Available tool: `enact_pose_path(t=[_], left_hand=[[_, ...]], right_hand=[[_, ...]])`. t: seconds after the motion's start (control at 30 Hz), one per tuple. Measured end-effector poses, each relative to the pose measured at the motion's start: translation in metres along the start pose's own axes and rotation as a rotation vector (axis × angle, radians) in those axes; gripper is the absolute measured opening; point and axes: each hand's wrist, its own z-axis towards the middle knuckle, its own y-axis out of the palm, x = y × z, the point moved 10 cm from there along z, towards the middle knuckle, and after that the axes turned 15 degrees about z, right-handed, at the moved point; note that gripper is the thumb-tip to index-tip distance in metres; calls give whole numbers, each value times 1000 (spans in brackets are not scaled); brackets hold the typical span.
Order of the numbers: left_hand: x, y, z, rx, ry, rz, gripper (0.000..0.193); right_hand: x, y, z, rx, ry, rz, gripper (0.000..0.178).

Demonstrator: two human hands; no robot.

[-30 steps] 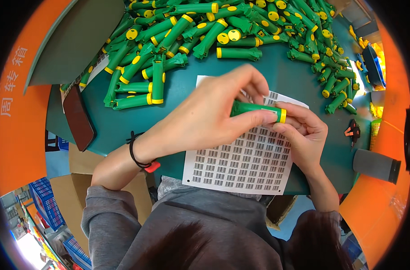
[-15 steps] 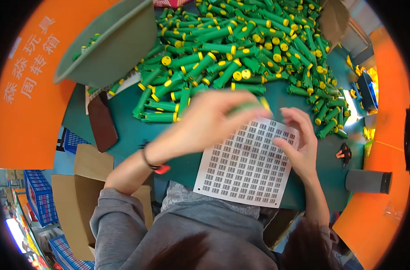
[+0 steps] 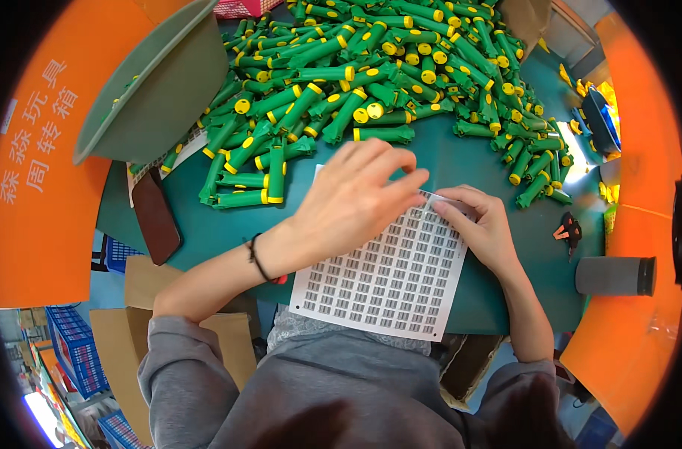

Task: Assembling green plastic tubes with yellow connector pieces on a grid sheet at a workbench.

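A white sheet of stickers [image 3: 374, 280], printed with rows of small dark marks, lies tilted in front of me over the table's near edge. My right hand [image 3: 479, 228] grips its upper right corner between thumb and fingers. Across the sheet's upper left part reaches my left hand [image 3: 359, 198], thumb and index finger pinched together at the top edge, close to the right fingertips. What that pinch holds, if anything, is too small to make out. Beyond the hands lies a big heap of green tubes with yellow ends [image 3: 348, 75]; the nearest single tube [image 3: 384, 134] lies just past my left hand.
A grey-green basin [image 3: 157, 82] stands tilted at the left, beside a dark brown phone-like slab [image 3: 155, 218]. To the right are small black-and-orange snips [image 3: 569, 233] and a grey cup [image 3: 614, 276]. An open cardboard box [image 3: 120, 337] sits below the table at the left.
My left hand, blurred before with a green thing at its fingers, now pinches at the sheet's top edge; the green thing no longer shows there. My right fingers have closed on the sheet's corner.
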Motion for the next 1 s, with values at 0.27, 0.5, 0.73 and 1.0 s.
enact_pose_path(t=[0.27, 0.5, 0.73, 1.0], left_hand=[[9, 23, -22, 46, 157, 21, 20], [5, 35, -21, 42, 77, -23, 18], [-22, 32, -23, 67, -150, -211, 16], [-55, 40, -23, 56, -407, -504, 14]], right_hand=[[-4, 2, -1, -13, 0, -105, 18], [-3, 3, 3, 10, -54, -182, 17], [-53, -28, 39, 109, -539, -841, 33], [-56, -27, 71, -39, -372, -901, 25]])
